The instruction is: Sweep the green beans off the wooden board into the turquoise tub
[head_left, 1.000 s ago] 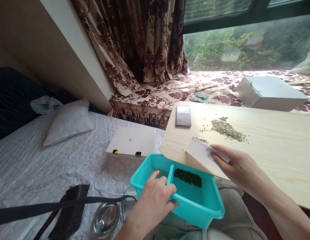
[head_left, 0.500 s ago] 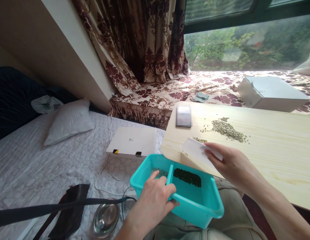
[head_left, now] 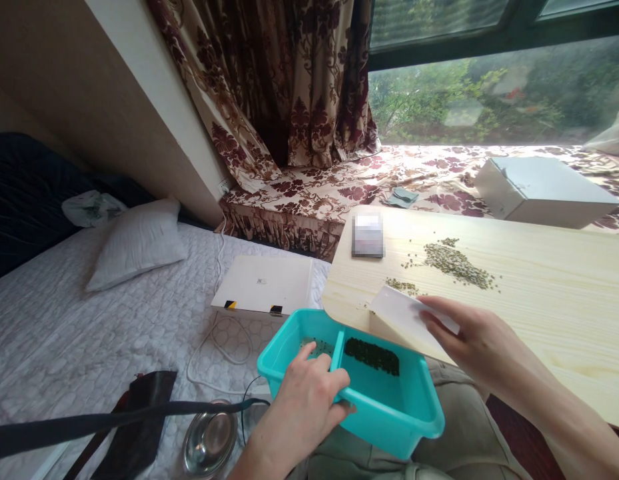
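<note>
My left hand [head_left: 312,393] grips the near edge of a turquoise two-compartment bin [head_left: 414,433], its fingers over the rim near the divider. Dark green beans [head_left: 372,357] lie in the bin's right compartment; a few small grains show in the left one. In my right hand [head_left: 464,330] is a thin white plastic scraper [head_left: 406,315], pinched between thumb and fingers and tilted at the table's edge. Just beyond the scraper sits a small heap of green beans [head_left: 402,287]. A larger spread of beans [head_left: 459,265] lies farther back on the table.
The pale wooden table [head_left: 554,287] overhangs the bin's far side. A blurred-out flat object [head_left: 368,235] lies at its left corner. On the bed are a white box [head_left: 264,283], a metal bowl [head_left: 209,437] and cables. A dark strap [head_left: 114,420] crosses the lower left.
The scraper in my right hand has shifted slightly right and toward me. My left hand stays on the bin. The view has moved a little.
</note>
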`<action>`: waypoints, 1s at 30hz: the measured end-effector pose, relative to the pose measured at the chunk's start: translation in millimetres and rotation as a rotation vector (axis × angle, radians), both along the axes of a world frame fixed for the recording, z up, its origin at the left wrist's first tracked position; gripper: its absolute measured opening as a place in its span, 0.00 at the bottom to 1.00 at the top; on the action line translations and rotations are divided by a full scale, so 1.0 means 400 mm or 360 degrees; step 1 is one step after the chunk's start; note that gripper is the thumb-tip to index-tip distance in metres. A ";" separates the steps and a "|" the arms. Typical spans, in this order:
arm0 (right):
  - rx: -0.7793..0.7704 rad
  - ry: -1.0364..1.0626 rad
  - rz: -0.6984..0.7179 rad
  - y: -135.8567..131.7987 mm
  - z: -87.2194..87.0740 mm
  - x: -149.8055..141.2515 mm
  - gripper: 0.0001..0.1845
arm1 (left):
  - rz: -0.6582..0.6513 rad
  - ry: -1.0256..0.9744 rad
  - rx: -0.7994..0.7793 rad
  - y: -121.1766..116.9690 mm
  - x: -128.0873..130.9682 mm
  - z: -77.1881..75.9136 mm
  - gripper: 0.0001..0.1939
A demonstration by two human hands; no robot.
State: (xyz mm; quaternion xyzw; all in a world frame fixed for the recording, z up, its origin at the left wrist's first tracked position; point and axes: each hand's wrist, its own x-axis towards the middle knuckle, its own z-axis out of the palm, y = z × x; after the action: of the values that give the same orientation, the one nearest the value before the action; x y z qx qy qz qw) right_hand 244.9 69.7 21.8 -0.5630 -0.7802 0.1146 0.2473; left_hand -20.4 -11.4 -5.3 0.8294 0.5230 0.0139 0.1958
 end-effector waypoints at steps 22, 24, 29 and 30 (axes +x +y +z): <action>0.0048 -0.0002 0.0002 -0.019 -0.002 0.011 0.14 | 0.0015 -0.0032 -0.0014 0.003 -0.003 -0.004 0.10; 0.0035 0.0027 0.0025 -0.025 -0.003 0.005 0.14 | 0.0015 -0.0029 -0.0017 0.003 -0.005 -0.005 0.10; 0.0032 0.0124 0.0066 -0.016 0.005 -0.038 0.15 | 0.0036 -0.0014 -0.0011 0.006 -0.012 -0.007 0.10; 0.0029 0.0137 0.0076 -0.010 0.006 -0.049 0.15 | 0.0045 -0.0013 -0.0007 0.006 -0.015 -0.007 0.10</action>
State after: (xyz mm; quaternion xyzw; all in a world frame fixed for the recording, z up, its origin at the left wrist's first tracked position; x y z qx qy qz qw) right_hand 225.4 65.5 24.0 -0.5366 -0.7829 0.1376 0.2830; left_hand -26.3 -8.8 -8.2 0.8215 0.5338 0.0189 0.1994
